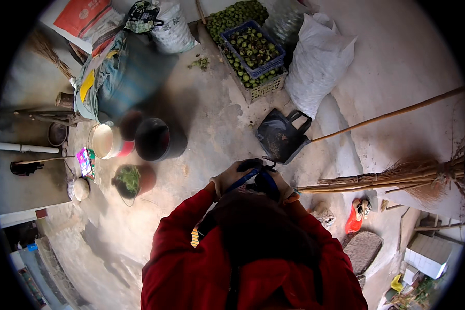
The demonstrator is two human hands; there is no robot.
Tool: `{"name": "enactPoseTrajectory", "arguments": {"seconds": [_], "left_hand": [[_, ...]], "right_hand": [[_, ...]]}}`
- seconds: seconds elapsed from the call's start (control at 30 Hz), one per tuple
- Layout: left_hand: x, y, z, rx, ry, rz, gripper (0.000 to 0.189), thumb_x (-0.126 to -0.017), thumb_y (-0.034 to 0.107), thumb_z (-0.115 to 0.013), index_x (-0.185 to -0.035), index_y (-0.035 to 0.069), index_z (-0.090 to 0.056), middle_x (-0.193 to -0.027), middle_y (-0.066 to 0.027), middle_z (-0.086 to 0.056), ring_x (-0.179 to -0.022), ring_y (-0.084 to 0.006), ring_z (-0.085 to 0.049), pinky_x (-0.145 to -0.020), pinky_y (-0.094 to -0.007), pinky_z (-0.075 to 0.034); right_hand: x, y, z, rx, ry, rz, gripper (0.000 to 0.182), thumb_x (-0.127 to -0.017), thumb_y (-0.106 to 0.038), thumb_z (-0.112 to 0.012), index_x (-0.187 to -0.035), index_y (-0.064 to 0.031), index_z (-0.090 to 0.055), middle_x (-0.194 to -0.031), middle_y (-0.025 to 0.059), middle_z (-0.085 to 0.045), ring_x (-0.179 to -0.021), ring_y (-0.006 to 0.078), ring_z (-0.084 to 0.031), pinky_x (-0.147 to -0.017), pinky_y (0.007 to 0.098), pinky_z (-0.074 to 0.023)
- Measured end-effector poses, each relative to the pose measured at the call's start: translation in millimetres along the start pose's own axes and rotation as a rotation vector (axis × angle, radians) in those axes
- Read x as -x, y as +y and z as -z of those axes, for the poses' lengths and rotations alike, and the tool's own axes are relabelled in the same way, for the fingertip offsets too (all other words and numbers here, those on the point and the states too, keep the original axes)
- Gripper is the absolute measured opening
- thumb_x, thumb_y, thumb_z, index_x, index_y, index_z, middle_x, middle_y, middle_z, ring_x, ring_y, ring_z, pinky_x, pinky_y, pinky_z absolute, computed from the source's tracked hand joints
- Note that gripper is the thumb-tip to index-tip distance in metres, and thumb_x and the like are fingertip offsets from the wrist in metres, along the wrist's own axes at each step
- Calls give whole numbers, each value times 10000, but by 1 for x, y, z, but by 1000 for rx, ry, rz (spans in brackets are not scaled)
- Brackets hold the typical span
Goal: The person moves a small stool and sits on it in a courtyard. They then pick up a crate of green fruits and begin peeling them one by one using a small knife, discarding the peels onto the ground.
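Observation:
Close in front of my chest, both hands wear pale gloves with dark patches. My left hand [228,179] is closed around a blue strap [241,181] that slants up to the right. Beside it, my right hand [282,185] grips a dark blue part, seemingly of the same strap. A small black curved piece [270,162] sticks out above the hands. My dark hood or hair and red sleeves hide what lies below the hands. Just beyond them, a black dustpan-like scoop [281,135] with a long wooden handle lies on the concrete floor.
Ahead stand crates of green fruit [254,48] and a full white woven sack [319,62]. Several buckets, one a black bucket [159,139], stand to the left near a lit screen [84,162]. Twig brooms [395,178] and a wicker basket [363,250] are at the right.

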State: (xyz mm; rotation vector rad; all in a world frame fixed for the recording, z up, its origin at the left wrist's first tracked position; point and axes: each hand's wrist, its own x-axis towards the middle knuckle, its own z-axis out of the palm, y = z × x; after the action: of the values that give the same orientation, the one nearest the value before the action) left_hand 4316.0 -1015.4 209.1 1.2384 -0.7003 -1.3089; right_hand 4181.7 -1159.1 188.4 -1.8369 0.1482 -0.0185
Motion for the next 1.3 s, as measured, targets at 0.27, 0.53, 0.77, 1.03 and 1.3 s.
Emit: {"name": "enactPoseTrajectory", "arguments": {"seconds": [0.27, 0.53, 0.77, 1.03, 1.3], "left_hand": [[-80, 35, 78, -19, 100, 44, 446, -924, 271, -512, -1274, 1, -457, -1224, -131, -535, -1139, -186, -484, -980, -295, -380], [-156, 96, 160, -97, 219, 26, 446, -914, 262, -528, -1265, -5, -461, -1195, -135, -553, -1125, -194, -509, -966, -285, -396], [-221, 59, 281, -281, 300, -90, 454, -911, 260, -524, -1274, -2, -449, -1207, -129, -550, -1133, -187, -514, -967, -271, -396], [-335, 128, 420, -163, 331, 36, 418, -906, 232, -528, -1249, -1, -474, -1137, -94, -580, -1018, -158, -550, -873, -268, -440], [-457, 156, 527, -206, 294, 143, 422, -877, 111, -566, -1265, -12, -456, -1170, -83, -570, -1056, -147, -520, -936, -251, -388]], "right_hand": [[-119, 26, 51, -270, -115, 6, 93, -833, -28, -571, -921, -3, -554, -768, 93, -549, -683, 178, -580, -707, 348, -557], [-237, 41, 107, -54, -118, 67, 280, -757, -112, -693, -984, -19, -559, -759, 63, -577, -694, 163, -587, -632, 309, -500], [-310, 30, 168, -857, -76, -228, 315, -922, -134, -475, -1208, -4, -506, -809, 52, -574, -757, 100, -559, -762, 265, -515], [-432, 118, 206, -953, 551, -529, 381, -959, -324, -375, -1208, -74, -520, -1184, 52, -567, -1115, 187, -511, -861, 302, -394], [-503, 152, 224, -996, 1021, -593, 345, -959, -283, -364, -1189, -94, -538, -1177, 14, -566, -1035, 173, -546, -768, 253, -409]]}}
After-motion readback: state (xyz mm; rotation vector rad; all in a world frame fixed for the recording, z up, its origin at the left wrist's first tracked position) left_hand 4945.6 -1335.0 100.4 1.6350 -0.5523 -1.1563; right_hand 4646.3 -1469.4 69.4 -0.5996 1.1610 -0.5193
